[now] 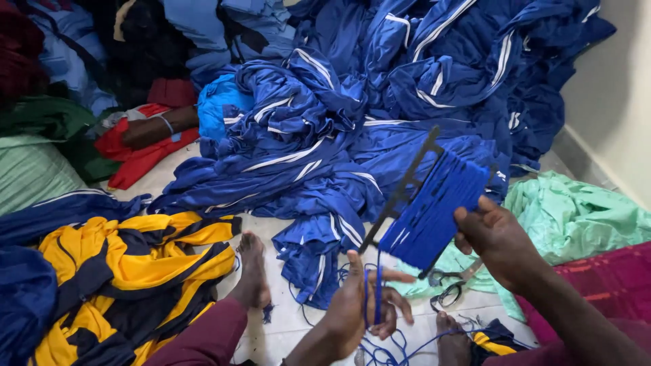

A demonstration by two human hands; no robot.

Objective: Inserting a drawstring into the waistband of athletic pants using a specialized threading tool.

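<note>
My right hand (498, 242) holds up a black frame (407, 186) wound thick with blue cord (437, 207), gripping it at its right edge. From the winding's lower end a loose strand of the blue cord (377, 291) hangs down. My left hand (363, 308) pinches that strand between thumb and fingers just below the frame. More of the cord lies in loops on the floor near my foot (451, 339). My other bare foot (252, 271) rests on the white tiles to the left.
A big heap of blue garments with white stripes (380, 102) fills the middle and back. Yellow and navy garments (129, 271) lie front left. Mint green cloth (569, 217) lies right, scissors (447, 288) beside it. Another person's arm (159, 127) rests on red cloth at left.
</note>
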